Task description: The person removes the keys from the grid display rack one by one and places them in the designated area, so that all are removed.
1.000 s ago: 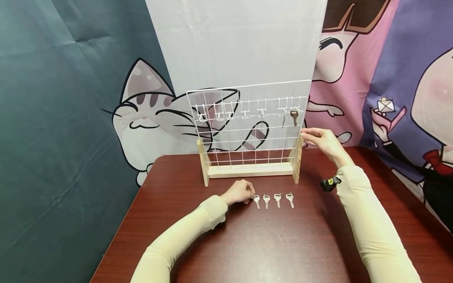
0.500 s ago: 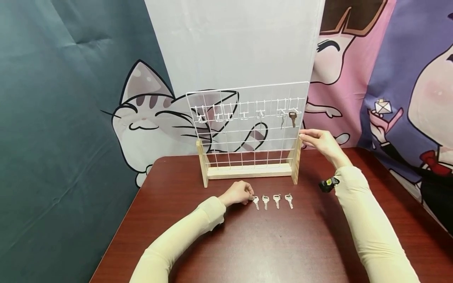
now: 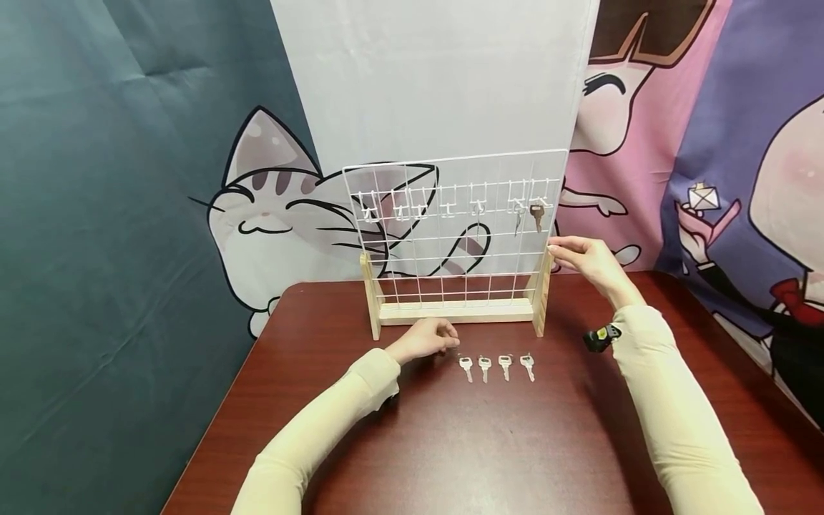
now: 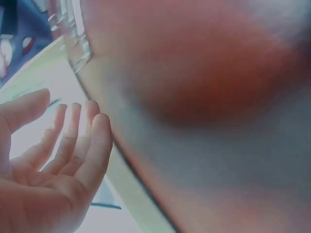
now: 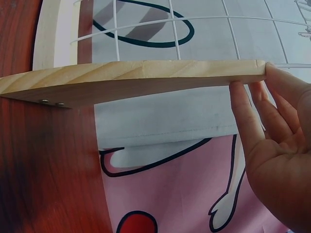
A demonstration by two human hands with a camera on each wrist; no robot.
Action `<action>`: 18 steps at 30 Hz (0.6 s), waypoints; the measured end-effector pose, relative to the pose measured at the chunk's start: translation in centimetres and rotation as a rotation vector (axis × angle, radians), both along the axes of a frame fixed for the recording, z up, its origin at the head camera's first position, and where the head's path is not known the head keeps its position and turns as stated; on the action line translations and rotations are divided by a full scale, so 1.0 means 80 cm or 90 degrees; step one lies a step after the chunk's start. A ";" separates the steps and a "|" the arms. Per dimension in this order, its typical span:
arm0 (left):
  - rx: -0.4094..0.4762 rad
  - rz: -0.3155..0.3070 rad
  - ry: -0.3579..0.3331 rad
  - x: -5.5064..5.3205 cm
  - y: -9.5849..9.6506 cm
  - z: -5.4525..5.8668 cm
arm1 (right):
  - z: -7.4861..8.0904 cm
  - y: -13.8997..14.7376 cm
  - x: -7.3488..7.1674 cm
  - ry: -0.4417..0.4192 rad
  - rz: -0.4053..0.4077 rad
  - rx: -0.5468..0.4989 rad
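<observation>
My left hand hovers above the table beside the leftmost silver key. In the left wrist view its fingers are loosely bent and spread from the thumb, holding nothing. That key lies in a row with several others, such as the rightmost key. My right hand pinches the top of the right wooden upright of a white wire grid rack, thumb on one side and fingers on the other. From the rack's right-hand hooks hang a brown key and a silver key.
More white hooks line the rack's left half. The rack's wooden base stands near the back of the reddish-brown table. Behind it hangs a printed cloth with a cartoon cat.
My left hand has let go of the leftmost key's top and moved slightly up and to the left, with its fingers loosened. The right hand keeps its grip on the upright.
</observation>
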State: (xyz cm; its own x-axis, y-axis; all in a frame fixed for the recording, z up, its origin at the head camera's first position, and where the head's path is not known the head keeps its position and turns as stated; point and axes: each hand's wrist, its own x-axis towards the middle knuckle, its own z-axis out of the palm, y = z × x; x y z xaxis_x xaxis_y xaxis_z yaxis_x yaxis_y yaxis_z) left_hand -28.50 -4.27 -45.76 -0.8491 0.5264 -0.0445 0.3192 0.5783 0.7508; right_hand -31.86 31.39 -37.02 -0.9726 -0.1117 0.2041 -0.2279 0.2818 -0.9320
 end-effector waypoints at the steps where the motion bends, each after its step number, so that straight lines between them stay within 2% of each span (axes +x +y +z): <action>1: 0.009 -0.001 0.006 -0.002 0.000 0.003 | -0.001 0.000 0.001 -0.002 0.001 0.003; 4: 0.043 0.003 0.028 -0.010 0.001 0.017 | -0.003 0.000 0.002 -0.010 -0.008 0.004; 8: 0.098 0.022 0.064 -0.020 0.005 0.047 | -0.003 0.001 0.002 -0.011 -0.013 -0.006; 12: 0.208 0.040 0.041 -0.025 0.014 0.076 | 0.001 0.003 0.002 0.000 -0.006 -0.017; 15: 0.284 0.053 0.014 -0.028 0.019 0.088 | 0.001 0.002 0.001 0.000 -0.004 -0.018; 18: 0.319 0.068 0.018 -0.030 0.020 0.096 | -0.001 -0.001 0.000 0.000 0.004 -0.017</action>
